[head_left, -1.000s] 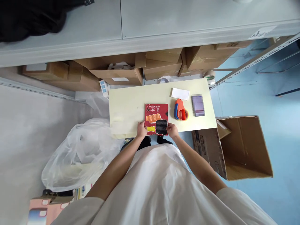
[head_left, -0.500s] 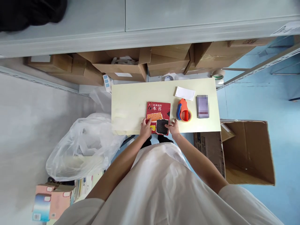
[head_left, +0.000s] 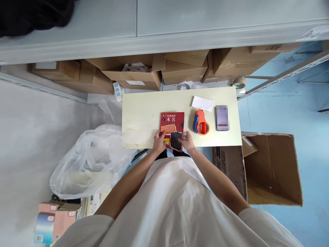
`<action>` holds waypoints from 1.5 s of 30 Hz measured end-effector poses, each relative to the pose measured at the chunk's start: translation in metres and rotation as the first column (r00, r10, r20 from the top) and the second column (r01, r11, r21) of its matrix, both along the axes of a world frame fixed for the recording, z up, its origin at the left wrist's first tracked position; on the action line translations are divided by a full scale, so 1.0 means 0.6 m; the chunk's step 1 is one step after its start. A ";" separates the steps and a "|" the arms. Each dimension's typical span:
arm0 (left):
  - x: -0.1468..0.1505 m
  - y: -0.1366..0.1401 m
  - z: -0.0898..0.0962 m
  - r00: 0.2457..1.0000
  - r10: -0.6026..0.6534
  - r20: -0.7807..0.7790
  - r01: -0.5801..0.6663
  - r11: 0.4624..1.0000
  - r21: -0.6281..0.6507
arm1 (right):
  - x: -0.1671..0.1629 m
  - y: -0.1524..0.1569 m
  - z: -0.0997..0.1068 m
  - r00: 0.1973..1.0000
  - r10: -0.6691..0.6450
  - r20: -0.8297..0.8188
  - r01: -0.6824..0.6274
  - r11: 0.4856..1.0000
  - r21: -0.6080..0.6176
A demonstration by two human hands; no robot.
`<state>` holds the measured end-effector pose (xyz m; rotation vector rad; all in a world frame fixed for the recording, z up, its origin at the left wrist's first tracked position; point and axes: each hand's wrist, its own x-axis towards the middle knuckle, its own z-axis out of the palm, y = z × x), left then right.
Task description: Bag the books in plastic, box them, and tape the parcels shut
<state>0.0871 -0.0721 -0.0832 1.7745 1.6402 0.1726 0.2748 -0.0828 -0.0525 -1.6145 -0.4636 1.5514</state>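
Observation:
A red book (head_left: 172,120) with orange, yellow and black patches on its cover lies face up at the front of the pale table (head_left: 141,106), its lower edge reaching past the table's front edge. My left hand (head_left: 159,141) grips its left side, thumb on the cover. On the opposite side my right hand (head_left: 188,141) holds the lower right edge, also with the thumb on top. The fingers beneath the book are hidden. Right of the book lies an orange and blue tape dispenser (head_left: 201,122), with a white slip of paper (head_left: 202,103) behind it.
A blurred purple item (head_left: 222,118) lies at the table's right. Cardboard boxes (head_left: 136,79) line the shelf behind. An open carton (head_left: 273,168) stands to the right on the floor. Left are a clear plastic bag (head_left: 84,164) and stacked books (head_left: 61,219).
The book has shifted slightly left and toward me, and its lower edge now overhangs the table more. Both hands have moved along with it.

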 end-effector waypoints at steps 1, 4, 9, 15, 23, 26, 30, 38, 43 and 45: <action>0.010 -0.001 0.002 1.000 0.000 0.026 0.000 1.000 -0.003 | 0.006 -0.002 0.008 0.999 -0.001 0.033 0.001 1.000 0.010; 0.058 -0.005 0.021 0.983 0.004 0.185 0.004 0.999 -0.042 | 0.041 -0.010 0.038 0.992 -0.009 0.124 0.002 0.998 0.057; 0.129 -0.010 0.092 0.800 0.040 0.598 0.035 0.993 -0.113 | 0.065 -0.015 0.098 0.858 0.117 0.501 -0.183 0.979 0.084; 0.059 0.002 0.162 0.770 0.213 0.602 -0.152 0.977 -0.151 | -0.033 -0.004 0.120 0.883 0.339 0.326 -0.424 0.872 0.243; -0.078 0.050 0.113 0.701 0.474 0.533 -0.365 0.880 -0.303 | -0.137 0.030 0.026 0.879 0.468 0.093 -0.473 0.829 0.296; -0.108 0.055 0.063 0.726 0.594 0.347 -0.498 0.802 -0.330 | -0.165 0.033 -0.012 0.885 0.466 0.017 -0.455 0.855 0.250; -0.134 0.051 0.022 0.758 0.601 0.253 -0.516 0.790 -0.331 | -0.179 0.028 -0.048 0.888 0.460 -0.022 -0.450 0.877 0.167; -0.140 0.032 0.031 0.947 0.306 0.096 -0.308 0.951 -0.001 | -0.182 0.026 -0.060 0.899 0.428 0.089 -0.437 0.881 0.181; -0.115 0.026 0.017 0.959 0.269 0.086 -0.260 0.960 -0.105 | -0.160 0.012 -0.044 0.866 0.204 0.457 -0.330 0.920 0.214; -0.114 0.030 0.010 0.947 0.315 0.071 -0.304 0.944 -0.129 | -0.146 0.003 -0.046 0.822 0.075 0.564 -0.193 0.969 0.152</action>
